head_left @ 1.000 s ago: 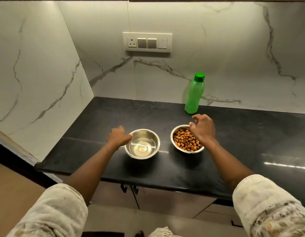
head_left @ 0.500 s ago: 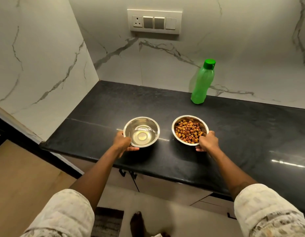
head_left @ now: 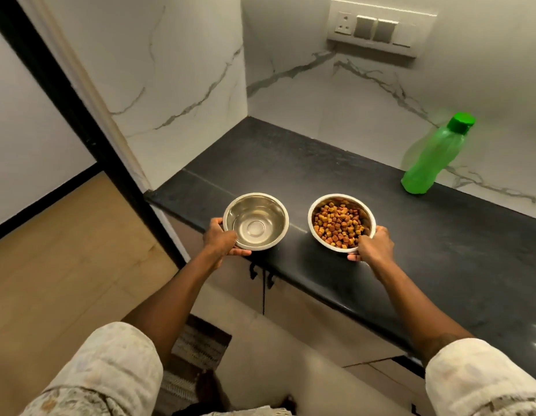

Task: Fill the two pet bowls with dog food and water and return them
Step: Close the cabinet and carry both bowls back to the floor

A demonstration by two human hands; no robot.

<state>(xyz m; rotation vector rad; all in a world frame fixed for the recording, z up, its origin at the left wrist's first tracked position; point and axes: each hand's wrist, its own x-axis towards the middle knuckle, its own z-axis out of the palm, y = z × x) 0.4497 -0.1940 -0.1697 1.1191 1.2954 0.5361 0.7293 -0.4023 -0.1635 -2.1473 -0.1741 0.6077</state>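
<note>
Two steel pet bowls are held side by side over the front part of the black counter. The water bowl on the left holds clear water; my left hand grips its near left rim with fingers under it. The food bowl on the right is full of brown and orange kibble; my right hand grips its near right rim. Both bowls look level. Whether they rest on the counter or hover just above it, I cannot tell.
A green capped bottle stands at the back of the counter by the marble wall. A switch panel is on the wall above. Cabinet doors with black handles sit under the counter. Left is wooden floor and a black door frame; a mat lies below.
My hands dropped from above the bowls to grip their near rims. Both bowls have come toward the counter's front edge, and my view has swung left and down.
</note>
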